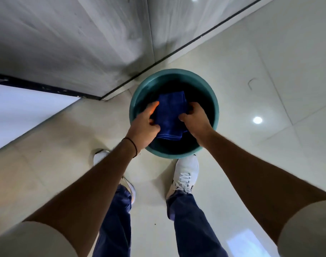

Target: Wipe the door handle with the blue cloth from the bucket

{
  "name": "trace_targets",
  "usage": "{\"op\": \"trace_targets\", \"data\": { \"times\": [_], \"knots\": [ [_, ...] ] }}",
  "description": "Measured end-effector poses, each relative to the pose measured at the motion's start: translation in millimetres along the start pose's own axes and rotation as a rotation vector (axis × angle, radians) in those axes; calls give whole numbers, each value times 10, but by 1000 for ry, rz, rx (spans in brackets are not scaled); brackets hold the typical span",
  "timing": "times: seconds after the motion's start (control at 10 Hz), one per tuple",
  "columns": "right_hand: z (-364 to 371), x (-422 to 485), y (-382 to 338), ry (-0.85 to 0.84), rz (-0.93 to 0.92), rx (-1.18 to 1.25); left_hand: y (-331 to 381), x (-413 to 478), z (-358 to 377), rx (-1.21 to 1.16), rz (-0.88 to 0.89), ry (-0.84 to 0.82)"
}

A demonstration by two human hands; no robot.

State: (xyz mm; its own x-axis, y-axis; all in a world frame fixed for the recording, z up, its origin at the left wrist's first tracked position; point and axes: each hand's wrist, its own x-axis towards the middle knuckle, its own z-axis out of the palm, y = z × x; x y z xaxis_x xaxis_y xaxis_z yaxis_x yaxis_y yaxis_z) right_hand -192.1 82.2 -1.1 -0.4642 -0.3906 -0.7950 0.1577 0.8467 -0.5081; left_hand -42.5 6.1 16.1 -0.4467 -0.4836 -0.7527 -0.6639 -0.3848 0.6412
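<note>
Your left hand (144,125) and right hand (194,117) are both down inside the teal bucket (215,106), each closed on a side edge of the blue cloth (170,114). The folded cloth lies between your 2 hands, its long axis running from the near rim toward the far rim. Neither hand is nearer; they share the hold. No door handle shows here, only the grey door (65,43) beyond the bucket's far-left rim, so expect to lift the cloth up and that way.
</note>
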Motion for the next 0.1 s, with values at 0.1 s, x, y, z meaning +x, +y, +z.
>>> {"op": "trace_targets", "data": {
  "times": [0.1],
  "knots": [
    [-79, -39, 107, 86, 59, -330, 61, -110, 42, 200, -41, 136]
  ]
}}
